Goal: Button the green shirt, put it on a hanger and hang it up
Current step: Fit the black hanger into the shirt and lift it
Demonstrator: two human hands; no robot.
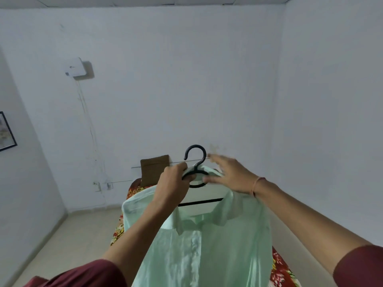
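The pale green shirt (209, 245) hangs buttoned on a black hanger (195, 162), held up in front of me at centre. My left hand (174, 185) grips the hanger just below its hook, fingers curled round the neck and collar. My right hand (230, 175), blurred, is spread with straight fingers beside the hook, thumb touching the collar. The hanger's crossbar (201, 202) shows through the open collar. A thin wall rail (176, 162) runs behind the hook.
A brown cloth (154, 168) hangs over the rail on the far wall. A bed with a red floral cover (279, 268) lies below the shirt. A white box (74, 67) and a framed picture (6, 131) sit on the walls at left.
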